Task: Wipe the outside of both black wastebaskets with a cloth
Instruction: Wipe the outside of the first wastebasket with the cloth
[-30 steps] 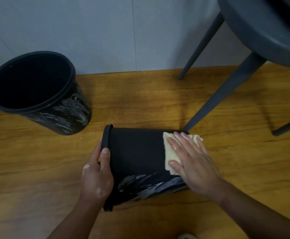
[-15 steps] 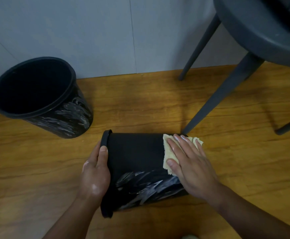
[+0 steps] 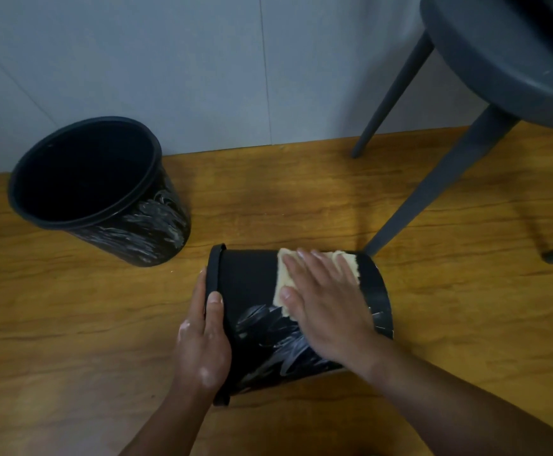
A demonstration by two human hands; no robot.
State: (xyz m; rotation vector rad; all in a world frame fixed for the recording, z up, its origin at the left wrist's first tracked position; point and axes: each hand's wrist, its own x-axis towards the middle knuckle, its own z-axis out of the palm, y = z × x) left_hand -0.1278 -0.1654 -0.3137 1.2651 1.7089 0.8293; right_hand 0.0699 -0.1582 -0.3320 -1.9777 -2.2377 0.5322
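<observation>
A black wastebasket (image 3: pixel 248 281) lies on its side on the wooden floor, rim to the left, with white smears along its lower side. My left hand (image 3: pixel 204 340) grips its rim. My right hand (image 3: pixel 326 304) lies flat on a pale yellow cloth (image 3: pixel 283 274), pressing it against the basket's upper side. A second black wastebasket (image 3: pixel 156 225) stands upright at the left near the wall, its outside streaked with white.
A dark grey chair (image 3: pixel 498 60) stands at the upper right; one leg (image 3: pixel 433 195) touches the floor just behind the lying basket. A grey wall (image 3: pixel 202 60) runs along the back. Bare wooden floor (image 3: pixel 71 324) spreads to the left and front.
My right hand and the cloth have slid left along the basket's side, away from its base. The left hand keeps hold of the rim. The view has shifted slightly.
</observation>
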